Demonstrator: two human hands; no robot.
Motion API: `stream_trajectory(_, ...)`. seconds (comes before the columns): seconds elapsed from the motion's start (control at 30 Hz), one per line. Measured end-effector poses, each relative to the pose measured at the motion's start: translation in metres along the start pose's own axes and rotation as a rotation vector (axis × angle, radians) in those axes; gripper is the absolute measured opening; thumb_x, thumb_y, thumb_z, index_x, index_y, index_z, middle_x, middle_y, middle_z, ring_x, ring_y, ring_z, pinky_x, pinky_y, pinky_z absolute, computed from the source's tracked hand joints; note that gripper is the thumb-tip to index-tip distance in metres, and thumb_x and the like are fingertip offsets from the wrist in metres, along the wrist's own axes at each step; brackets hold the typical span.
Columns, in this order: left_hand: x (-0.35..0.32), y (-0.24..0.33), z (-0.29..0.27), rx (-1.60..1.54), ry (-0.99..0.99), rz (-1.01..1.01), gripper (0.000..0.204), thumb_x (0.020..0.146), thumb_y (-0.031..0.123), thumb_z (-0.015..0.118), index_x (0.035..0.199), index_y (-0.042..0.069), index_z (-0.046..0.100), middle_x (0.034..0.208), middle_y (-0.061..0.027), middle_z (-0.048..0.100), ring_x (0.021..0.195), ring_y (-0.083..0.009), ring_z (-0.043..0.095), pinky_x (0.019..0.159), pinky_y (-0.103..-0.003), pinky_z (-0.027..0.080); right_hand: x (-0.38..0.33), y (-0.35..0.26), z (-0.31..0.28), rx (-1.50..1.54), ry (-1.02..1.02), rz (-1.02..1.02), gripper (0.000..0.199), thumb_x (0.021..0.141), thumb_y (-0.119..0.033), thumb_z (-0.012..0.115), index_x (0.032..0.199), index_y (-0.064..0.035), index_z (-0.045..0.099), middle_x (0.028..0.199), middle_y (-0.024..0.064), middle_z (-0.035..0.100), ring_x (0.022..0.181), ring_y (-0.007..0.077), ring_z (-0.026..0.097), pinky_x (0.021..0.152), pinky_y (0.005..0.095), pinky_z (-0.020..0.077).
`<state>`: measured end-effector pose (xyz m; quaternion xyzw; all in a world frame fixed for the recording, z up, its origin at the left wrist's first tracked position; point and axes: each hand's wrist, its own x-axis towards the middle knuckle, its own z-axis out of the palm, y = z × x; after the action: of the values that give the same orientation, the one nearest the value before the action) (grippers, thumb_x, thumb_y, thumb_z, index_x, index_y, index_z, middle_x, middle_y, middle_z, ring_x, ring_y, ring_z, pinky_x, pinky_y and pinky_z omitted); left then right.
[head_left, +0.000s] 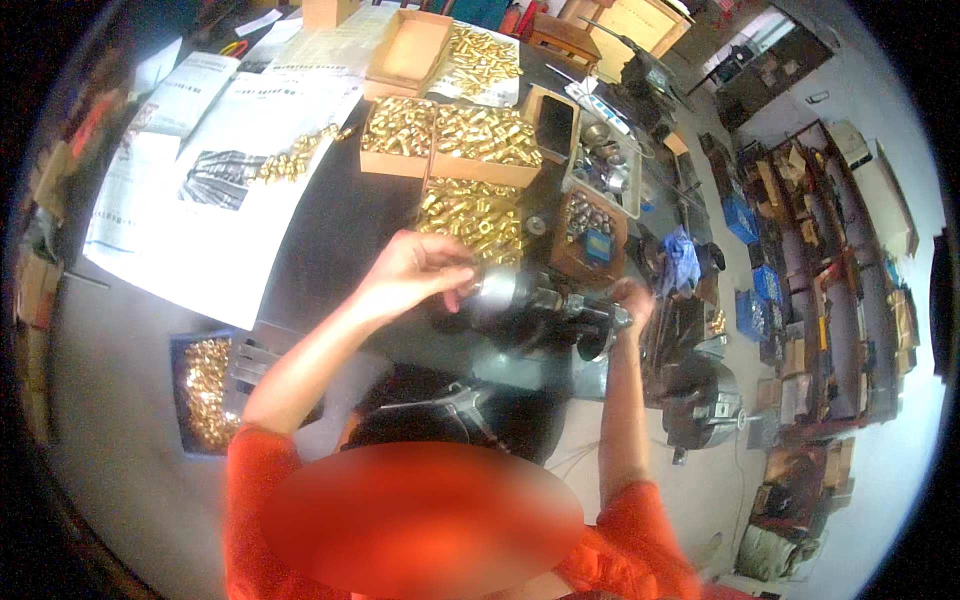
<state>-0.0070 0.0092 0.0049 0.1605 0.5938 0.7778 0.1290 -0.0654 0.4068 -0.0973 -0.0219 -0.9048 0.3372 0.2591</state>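
Observation:
A small bench machine [510, 290] with a round metal chuck stands in front of me, partly blurred. My left hand [425, 270] is at the chuck's left side, thumb and fingers pinched together; anything between them is too small to make out. At the machine's right end, my right hand [632, 302] curls its fingers around a part there that I cannot make out. Just beyond the chuck lies a heap of brass fittings [470, 215]. Behind it, two cardboard boxes hold more brass fittings: a left box [393, 163] and a right box [482, 172].
Newspaper sheets [215, 260] cover the table's left, with brass pieces [300, 158] on them. A wooden box [590, 265] of metal parts and a plastic tray [632, 205] stand to the right. At lower left is a blue bin [180, 400] of brass parts. Shelves [830, 290] line the right wall.

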Motion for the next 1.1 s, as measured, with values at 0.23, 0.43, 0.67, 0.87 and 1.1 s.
stream_trajectory(0.23,-0.003,-0.005,-0.004,-0.074,0.031,-0.042,0.018,0.079,0.008,0.061,0.091,-0.005,0.058,0.071,-0.0089,0.06,0.054,-0.013,0.056,0.05,-0.023,0.046,-0.035,-0.117,-0.069,1.162,0.257,0.272,0.024,0.086,-0.018,0.042,0.072,-0.0017,0.052,0.053,-0.0022,0.034,0.043,0.0061,0.028,0.036,0.0192,0.021)
stream_trajectory(0.43,0.0,-0.004,-0.007,-0.054,-0.014,-0.061,0.02,0.076,0.009,0.063,0.086,-0.007,0.057,0.07,-0.0138,0.061,0.056,-0.0185,0.059,0.05,-0.026,0.049,-0.095,-0.066,-0.055,1.132,0.166,0.627,0.024,0.081,-0.024,0.052,0.067,-0.0045,0.053,0.053,-0.0026,0.037,0.041,0.0071,0.031,0.034,0.0209,0.0226)
stream_trajectory(0.67,0.015,-0.01,-0.02,0.052,0.033,-0.055,0.02,0.078,0.01,0.061,0.088,-0.007,0.057,0.073,-0.0147,0.062,0.06,-0.017,0.059,0.048,-0.025,0.047,-0.006,-0.028,-0.001,0.713,0.12,0.142,0.017,0.078,-0.013,0.051,0.081,-0.0013,0.063,0.063,0.0009,0.053,0.049,0.0078,0.042,0.043,0.0211,0.032)
stream_trajectory(0.87,0.049,-0.027,-0.032,0.163,0.11,-0.088,0.025,0.08,0.011,0.06,0.097,-0.007,0.054,0.077,-0.0122,0.061,0.054,-0.0142,0.058,0.05,-0.025,0.047,-0.024,-0.118,-0.067,1.02,0.305,0.305,0.022,0.084,-0.015,0.043,0.069,-0.0028,0.053,0.052,-0.002,0.037,0.044,0.0061,0.034,0.038,0.0189,0.0258)
stream_trajectory(1.1,0.002,-0.014,-0.14,0.784,0.681,-0.063,0.027,0.077,0.017,0.062,0.095,-0.002,0.06,0.068,-0.0123,0.063,0.057,-0.0164,0.061,0.052,-0.03,0.048,-0.108,-0.058,-0.055,1.115,0.131,0.453,0.021,0.082,-0.018,0.048,0.067,-0.0042,0.052,0.057,0.0006,0.042,0.046,0.0083,0.037,0.038,0.0201,0.0279)
